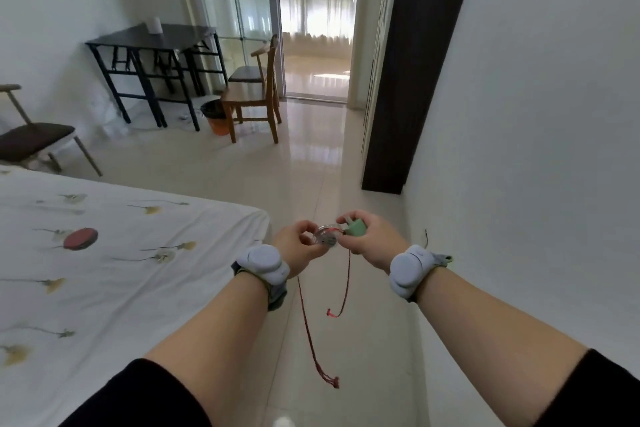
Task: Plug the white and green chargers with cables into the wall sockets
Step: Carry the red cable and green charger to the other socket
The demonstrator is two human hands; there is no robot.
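Note:
My right hand [372, 239] grips a small green charger [356, 229] in front of me, above the floor. My left hand [298, 246] pinches a clear round cable reel [325, 236] that touches the green charger. Two red braided cable ends [311, 333] hang down from the reel, one long, one short with a plug tip [330, 313]. No white charger and no wall socket can be made out. Both wrists carry grey strapped devices.
A bed [114, 274] with a white flowered sheet and a red round object [80, 238] lies on the left. The white wall [536, 149] runs along the right, with a dark door frame [408, 80]. Farther off stand a black desk [152, 45], a wooden chair [254, 94] and an orange bin [216, 116].

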